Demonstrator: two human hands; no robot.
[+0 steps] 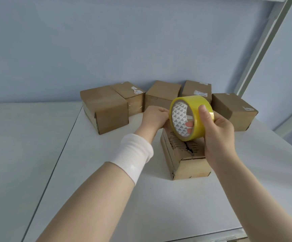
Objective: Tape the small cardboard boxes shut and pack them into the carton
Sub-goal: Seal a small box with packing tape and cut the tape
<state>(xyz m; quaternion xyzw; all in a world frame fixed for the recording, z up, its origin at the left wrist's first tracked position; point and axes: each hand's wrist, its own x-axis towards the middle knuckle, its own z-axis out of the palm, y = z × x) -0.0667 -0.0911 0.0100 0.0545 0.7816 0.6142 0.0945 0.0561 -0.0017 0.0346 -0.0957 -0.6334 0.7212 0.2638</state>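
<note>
My right hand [216,130] grips a yellow tape roll [192,117], thumb on its outer face and fingers through the core. The roll hangs just above a small cardboard box [187,163] in the middle of the white table [106,172]. That box's top is torn along the seam. My left hand [154,117] is curled at the far left end of this box, beside the roll's edge; what it pinches is hidden. A white wristband wraps my left wrist.
Several more small cardboard boxes stand along the back by the blue wall: a larger one [106,109] at left, two in the middle [161,95] and one [232,110] at right. A white shelf post [257,58] rises at right.
</note>
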